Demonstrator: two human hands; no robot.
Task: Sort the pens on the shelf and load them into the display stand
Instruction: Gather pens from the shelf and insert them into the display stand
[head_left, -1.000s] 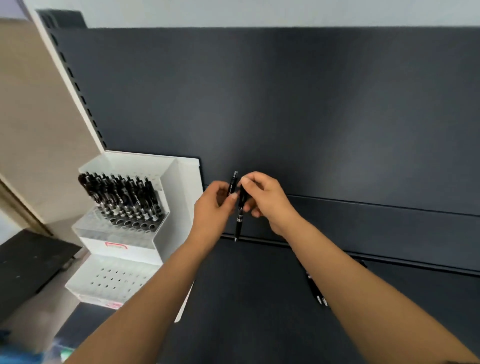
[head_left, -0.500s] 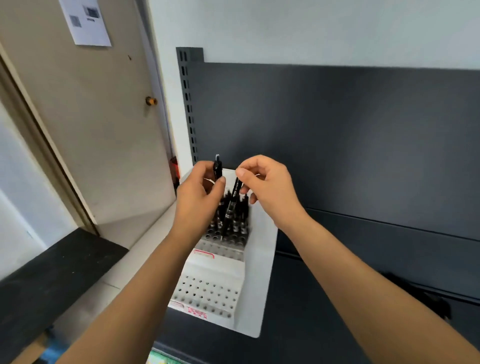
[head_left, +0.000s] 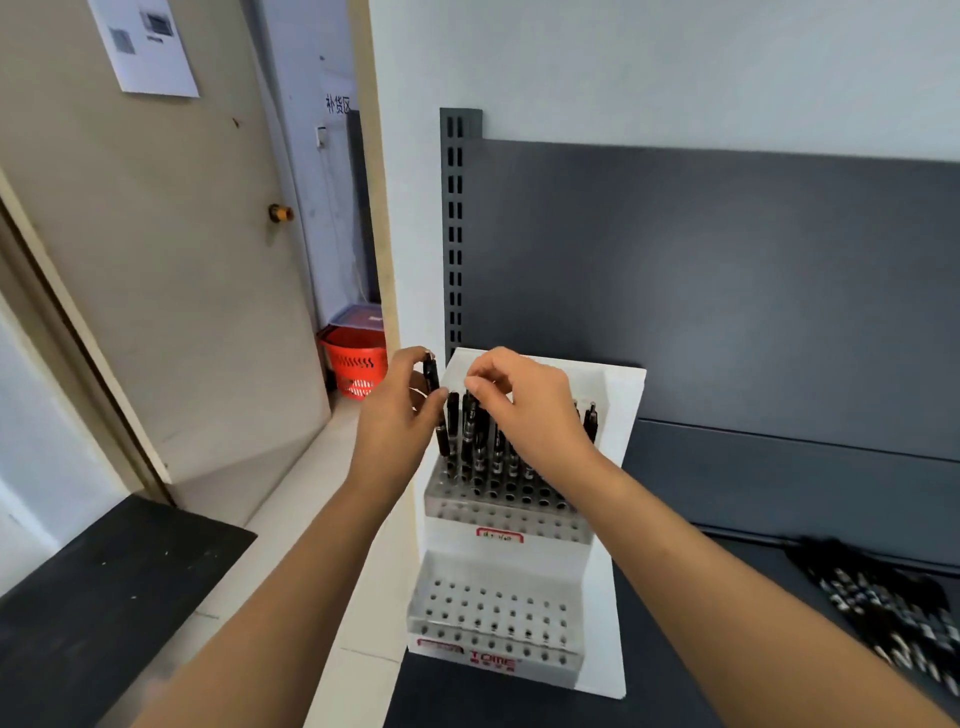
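Note:
A white tiered display stand (head_left: 613, 519) sits at the left end of the dark shelf. Its upper tier holds several black pens (head_left: 496, 447) upright; the lower tier (head_left: 493, 618) shows only bare holes. My left hand (head_left: 397, 415) grips a black pen (head_left: 434, 400), held upright at the stand's upper left corner. My right hand (head_left: 524, 410) pinches the top of another black pen (head_left: 470, 421) among the upright ones in the upper tier. A blurred heap of loose black pens (head_left: 888, 608) lies on the shelf at the right.
The dark shelf board (head_left: 519, 712) ends just left of the stand. A slotted upright (head_left: 456, 234) and dark back panel rise behind it. To the left are a beige door (head_left: 156, 286), a red basket (head_left: 356, 366) on the floor and a black surface (head_left: 104, 597).
Both hands carried their pens left from the mid shelf to the stand. The right hand's pen now stands among the pens in the upper tier; the view swung left with them.

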